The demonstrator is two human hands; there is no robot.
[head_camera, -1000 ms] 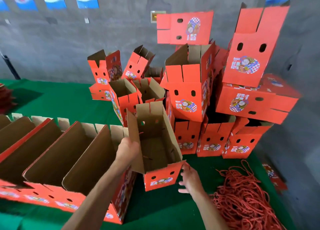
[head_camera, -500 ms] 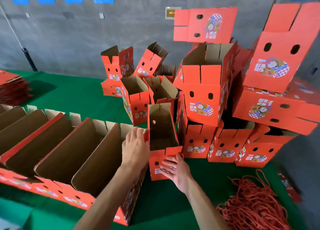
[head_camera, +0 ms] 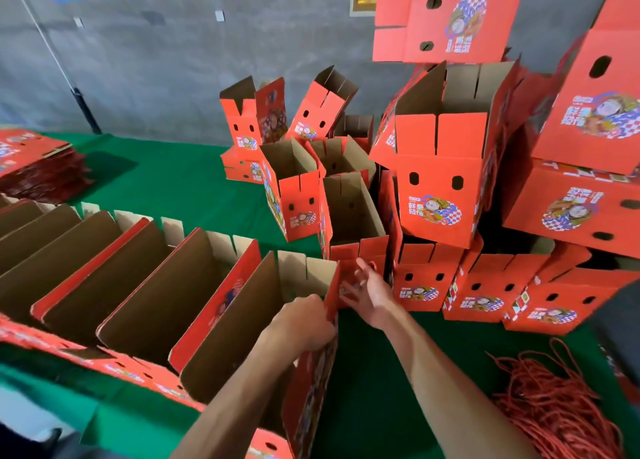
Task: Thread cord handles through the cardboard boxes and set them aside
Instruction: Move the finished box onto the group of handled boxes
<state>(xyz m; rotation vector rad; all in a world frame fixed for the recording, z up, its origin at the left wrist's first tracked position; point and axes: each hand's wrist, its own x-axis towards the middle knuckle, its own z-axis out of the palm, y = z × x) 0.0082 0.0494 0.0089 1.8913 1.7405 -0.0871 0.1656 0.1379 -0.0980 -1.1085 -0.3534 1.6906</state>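
Note:
A small red cardboard box (head_camera: 353, 216) stands upright and open-topped on the green cloth, pressed against the pile of finished boxes (head_camera: 440, 195). My right hand (head_camera: 369, 294) lies with straight, spread fingers against its front face. My left hand (head_camera: 306, 316) curls over the top edge of the red side wall of the nearest box in the row (head_camera: 239, 323) of open boxes at the left. A heap of red cord handles (head_camera: 554, 403) lies at the lower right, apart from both hands.
The green-covered table (head_camera: 173, 181) carries the row of open boxes running left, a stack of flat red boxes (head_camera: 34, 160) at the far left, and more upright boxes (head_camera: 256, 119) at the back. A grey wall stands behind the high, leaning pile.
The small box went forward and down onto the cloth beside the pile. My left hand left it and came back to the nearest row box. My right hand moved onto its front.

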